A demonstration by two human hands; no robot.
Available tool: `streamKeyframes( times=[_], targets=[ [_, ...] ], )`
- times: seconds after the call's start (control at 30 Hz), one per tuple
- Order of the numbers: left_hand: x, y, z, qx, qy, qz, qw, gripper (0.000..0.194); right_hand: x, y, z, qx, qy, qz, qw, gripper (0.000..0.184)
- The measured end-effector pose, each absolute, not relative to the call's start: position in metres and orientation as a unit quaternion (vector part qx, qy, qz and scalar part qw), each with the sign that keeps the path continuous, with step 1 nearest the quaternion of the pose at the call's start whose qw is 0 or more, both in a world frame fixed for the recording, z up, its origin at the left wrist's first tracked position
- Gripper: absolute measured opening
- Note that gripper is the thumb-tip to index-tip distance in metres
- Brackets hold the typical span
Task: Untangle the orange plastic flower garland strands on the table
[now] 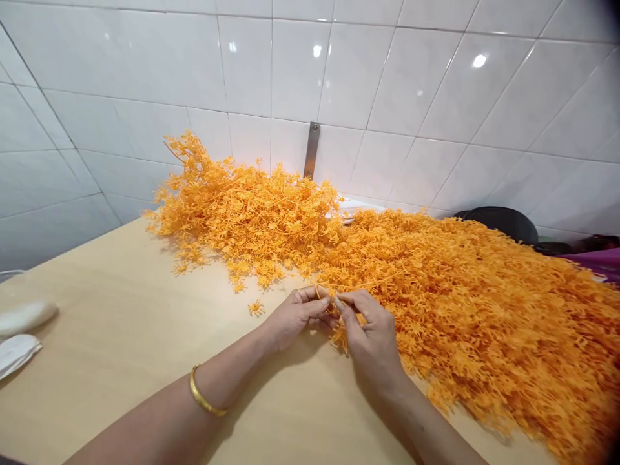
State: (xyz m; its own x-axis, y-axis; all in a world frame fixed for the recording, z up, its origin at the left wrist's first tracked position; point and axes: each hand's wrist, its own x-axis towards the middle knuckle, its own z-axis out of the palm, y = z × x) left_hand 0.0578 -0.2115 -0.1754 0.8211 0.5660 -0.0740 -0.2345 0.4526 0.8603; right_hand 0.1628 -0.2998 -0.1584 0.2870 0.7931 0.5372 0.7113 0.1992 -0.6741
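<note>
My left hand (303,313) and my right hand (371,329) meet in the middle, just above the table, at the near edge of an orange heap. Between their fingertips they pinch a small orange plastic piece (332,298) with thin spiky legs; its full shape is hidden by the fingers. A thin orange stem (372,282) runs off to the right from it. Around them lies a large pile of the same spiky orange plastic sprigs (460,290). One loose spidery piece (256,308) rests alone on the table, left of my left hand.
A second mound of orange sprigs (242,213) stands at the back left. White items (22,336) lie at the table's left edge. A black round object (506,223) and purple material (595,261) are behind the pile, before a tiled wall (271,71) with a metal bracket (312,148).
</note>
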Motion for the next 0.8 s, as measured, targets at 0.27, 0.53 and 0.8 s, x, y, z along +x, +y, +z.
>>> streamKeyframes(
  times=[0.27, 0.53, 0.8],
  targets=[
    [0.058, -0.213, -0.176, 0.559, 0.186, 0.213, 0.779, 0.013, 0.164, -0.295, -0.162, -0.672, -0.528, 0.057, 0.516, 0.016],
    [0.059, -0.21, -0.18, 0.523, 0.221, 0.249, 0.784, 0.012, 0.197, -0.306, -0.127, -0.571, -0.299, 0.011, 0.764, 0.016],
    [0.051, -0.203, -0.173, 0.429, 0.166, 0.245, 0.853, 0.011, 0.195, -0.307, -0.136, -0.591, -0.381, 0.195, 0.684, 0.016]
  ],
)
